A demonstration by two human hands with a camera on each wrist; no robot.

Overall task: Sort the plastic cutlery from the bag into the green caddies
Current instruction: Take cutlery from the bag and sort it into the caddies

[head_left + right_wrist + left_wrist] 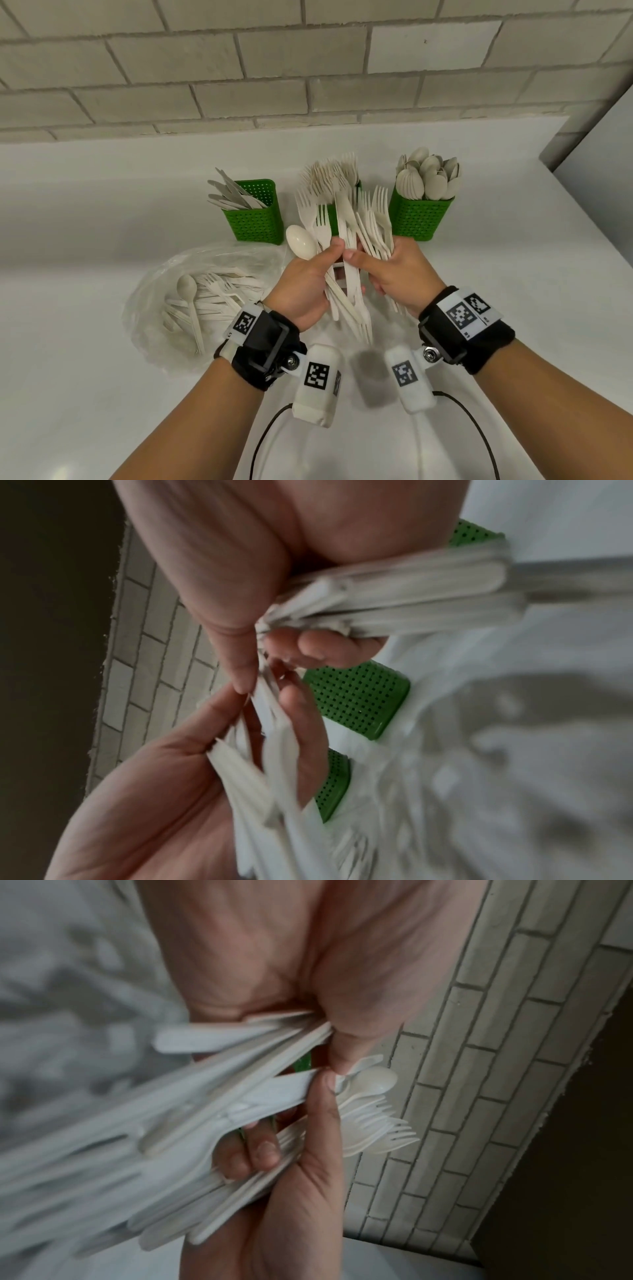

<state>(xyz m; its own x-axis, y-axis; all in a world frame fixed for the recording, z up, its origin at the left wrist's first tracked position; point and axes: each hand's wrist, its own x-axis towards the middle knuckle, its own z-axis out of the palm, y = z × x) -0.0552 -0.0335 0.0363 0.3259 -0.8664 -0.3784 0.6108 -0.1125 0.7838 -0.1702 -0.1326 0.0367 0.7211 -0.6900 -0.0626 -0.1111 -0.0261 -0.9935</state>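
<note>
My left hand [327, 263] grips a mixed fan of white plastic cutlery: a spoon [301, 244], forks and a knife [344, 219]. Beside it, my right hand [375, 270] holds a bundle of forks [376, 219], its thumb touching the left hand's pieces. Both hands hover in front of three green caddies: knives in the left caddy [257, 222], forks in the middle caddy [332, 219], which is mostly hidden, and spoons in the right caddy [423, 217]. The clear bag [191, 301] lies at the left with more cutlery. In the wrist views the cutlery handles [240, 1085] and fork bundle [411, 601] are blurred.
Everything sits on a white counter [102, 212] against a pale brick wall [274, 68]. A grey panel [599, 154] rises at the right end. Black cables [263, 438] trail over the counter's near part.
</note>
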